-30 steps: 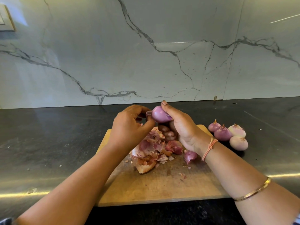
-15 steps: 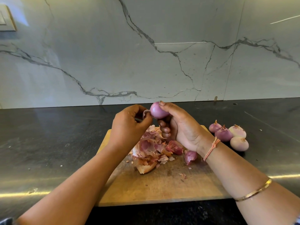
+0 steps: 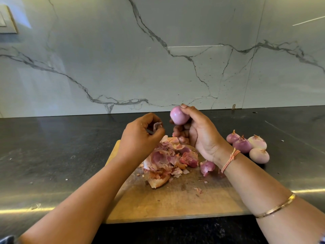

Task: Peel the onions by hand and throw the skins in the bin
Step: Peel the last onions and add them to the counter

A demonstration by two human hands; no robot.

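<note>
My right hand [image 3: 200, 132] holds a small peeled purple onion [image 3: 178, 115] between thumb and fingertips, raised above the wooden cutting board [image 3: 175, 203]. My left hand [image 3: 140, 136] is a short way to the left of the onion, apart from it, and pinches a thin strip of onion skin [image 3: 156, 126] between curled fingers. A heap of pink and brown onion skins [image 3: 168, 161] lies on the board under both hands, with one loose purple piece [image 3: 207, 167] beside my right wrist.
Several peeled onions [image 3: 249, 147] lie in a cluster on the dark countertop [image 3: 52, 155] right of the board. A marble wall [image 3: 158, 59] rises behind the counter. No bin is in view.
My left hand has pulled a strip of skin off the onion and moved left, away from it. My right hand has lifted the onion slightly higher.
</note>
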